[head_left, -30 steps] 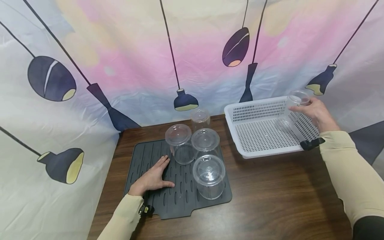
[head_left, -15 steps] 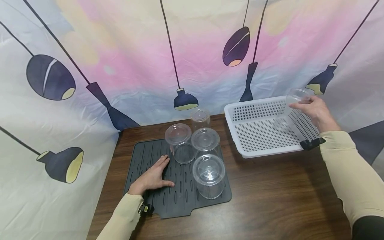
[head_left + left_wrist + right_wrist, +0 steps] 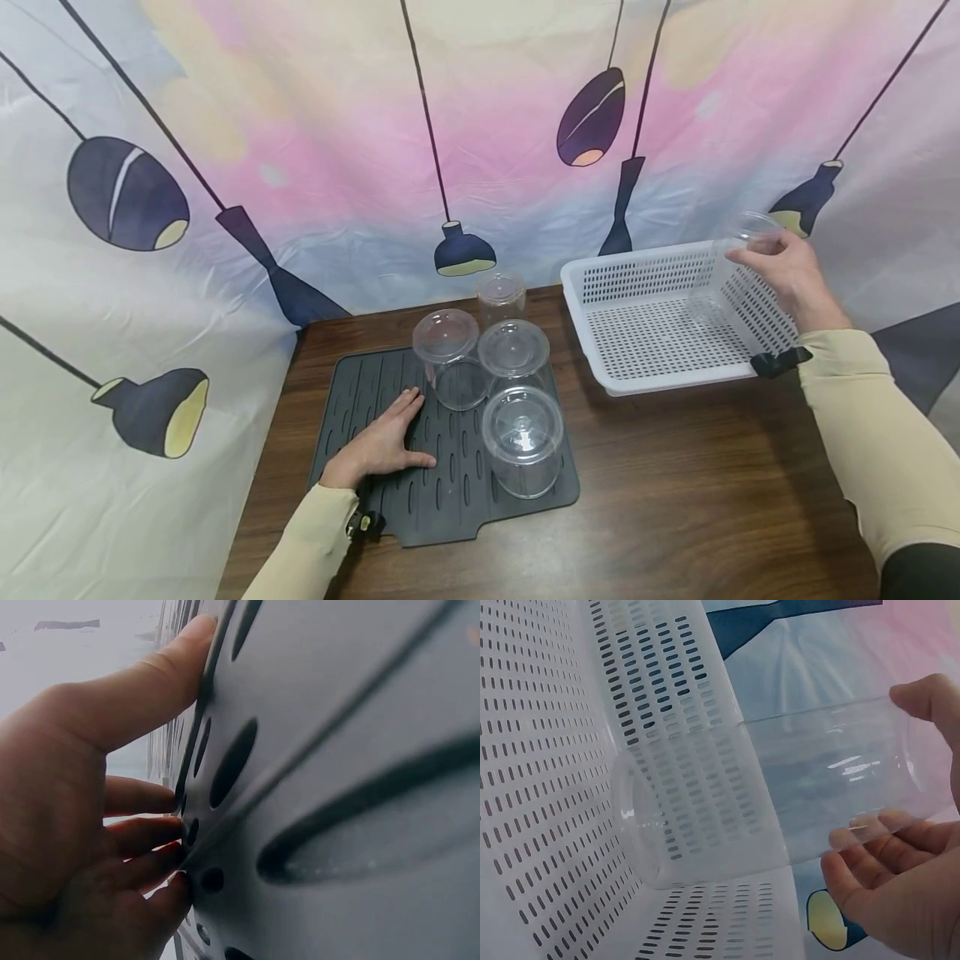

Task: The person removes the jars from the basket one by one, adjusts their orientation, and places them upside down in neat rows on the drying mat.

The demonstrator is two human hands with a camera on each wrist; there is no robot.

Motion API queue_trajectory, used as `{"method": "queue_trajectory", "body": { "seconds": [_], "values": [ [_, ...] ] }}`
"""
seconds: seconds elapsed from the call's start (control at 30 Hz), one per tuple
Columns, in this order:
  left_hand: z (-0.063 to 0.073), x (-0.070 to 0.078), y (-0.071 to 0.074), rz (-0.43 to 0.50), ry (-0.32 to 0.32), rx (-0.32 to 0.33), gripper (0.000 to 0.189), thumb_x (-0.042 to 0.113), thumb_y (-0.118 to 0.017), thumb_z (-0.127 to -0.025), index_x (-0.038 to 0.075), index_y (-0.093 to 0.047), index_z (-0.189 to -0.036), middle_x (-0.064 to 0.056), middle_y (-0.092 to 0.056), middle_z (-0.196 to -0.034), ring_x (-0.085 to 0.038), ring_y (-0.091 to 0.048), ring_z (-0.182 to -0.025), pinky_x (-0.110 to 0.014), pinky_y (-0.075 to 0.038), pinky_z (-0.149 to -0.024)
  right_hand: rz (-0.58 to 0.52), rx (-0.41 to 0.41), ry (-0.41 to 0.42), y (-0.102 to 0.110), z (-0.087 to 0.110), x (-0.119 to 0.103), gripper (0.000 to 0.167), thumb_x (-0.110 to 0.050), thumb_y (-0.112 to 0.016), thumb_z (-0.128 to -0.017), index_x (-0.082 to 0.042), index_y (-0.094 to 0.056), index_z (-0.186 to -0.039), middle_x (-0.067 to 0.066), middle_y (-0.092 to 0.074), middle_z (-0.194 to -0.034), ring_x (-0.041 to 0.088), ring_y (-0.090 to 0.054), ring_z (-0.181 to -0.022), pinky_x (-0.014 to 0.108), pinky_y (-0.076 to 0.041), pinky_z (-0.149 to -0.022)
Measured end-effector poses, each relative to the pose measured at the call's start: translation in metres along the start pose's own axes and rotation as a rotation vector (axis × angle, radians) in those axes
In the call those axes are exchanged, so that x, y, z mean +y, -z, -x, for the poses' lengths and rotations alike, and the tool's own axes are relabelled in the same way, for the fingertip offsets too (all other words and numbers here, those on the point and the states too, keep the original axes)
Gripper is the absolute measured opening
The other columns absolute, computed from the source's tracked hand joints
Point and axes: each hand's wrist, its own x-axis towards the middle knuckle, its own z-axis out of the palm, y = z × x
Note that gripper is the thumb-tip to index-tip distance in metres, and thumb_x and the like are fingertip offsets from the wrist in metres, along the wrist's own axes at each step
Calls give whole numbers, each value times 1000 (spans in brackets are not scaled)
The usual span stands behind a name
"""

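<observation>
Over the right end of the white perforated basket (image 3: 675, 385), my right hand (image 3: 791, 279) grips a tall clear jar (image 3: 753, 227) near its upper end, with thumb and fingers on opposite sides. In the right wrist view the clear jar (image 3: 810, 780) reaches down into a basket corner, its far end close over the slotted floor. My left hand (image 3: 381, 442) rests with fingers spread on the dark grey drying mat (image 3: 442, 508). The left wrist view shows the fingertips (image 3: 176, 889) at the mat's slotted surface.
On the mat's right part stand wide clear jars at the front (image 3: 525, 467), middle (image 3: 513, 350) and back left (image 3: 447, 342). A narrower clear jar (image 3: 501, 296) stands behind them. A printed cloth (image 3: 360, 192) hangs behind the brown wooden table (image 3: 660, 500).
My right hand has raised the clear jar slightly, its top shifting a little to the right. The left hand, mat and other jars stay where they were.
</observation>
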Motion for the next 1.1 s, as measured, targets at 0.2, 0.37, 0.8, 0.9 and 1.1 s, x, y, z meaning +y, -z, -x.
{"method": "queue_trajectory", "body": {
  "seconds": [0.2, 0.37, 0.8, 0.9, 1.1],
  "values": [
    [-1, 0, 0, 11, -4, -2, 110, 54, -82, -71, 0, -31, -152, -18, -20, -161, -37, -17, -149, -54, -33, -112, -55, -4, 67, 1, 1, -3, 63, -53, -68, -86, -20, -46, -135, -9, -44, -113, 31, -38, -122, 52, -33, -108],
    [-1, 0, 0, 7, -10, 0, 110, 54, -82, -71, 0, -31, -151, -18, -20, -161, -37, -17, -149, -54, -33, -112, -65, 0, 116, 2, 4, -3, 44, -48, -69, -87, -30, -50, -122, -16, -43, -106, 16, -42, -109, 44, -35, -101],
    [0, 0, 1, 5, -11, -8, 109, 53, -82, -72, -1, -30, -152, -19, -20, -161, -37, -17, -149, -54, -31, -113, 82, 17, 205, -3, 16, -20, 63, -53, -68, -86, -13, -50, -131, -1, -49, -109, 22, -45, -102, 30, -38, -78],
    [0, 0, 1, 1, -11, -7, 109, 53, -82, -72, -1, -30, -151, -19, -20, -161, -37, -17, -149, -55, -31, -112, 98, 17, 229, -6, 19, -26, 64, -53, -69, -85, -10, -51, -129, 3, -50, -109, 24, -45, -103, 29, -38, -75],
    [0, -1, 1, -3, -18, -6, 109, 54, -81, -72, -1, -30, -151, -19, -20, -161, -37, -17, -149, -54, -32, -112, 105, 14, 266, -8, 24, -37, 63, -53, -70, -84, -11, -52, -128, 7, -53, -112, 21, -48, -101, 29, -39, -74]
  ]
}}
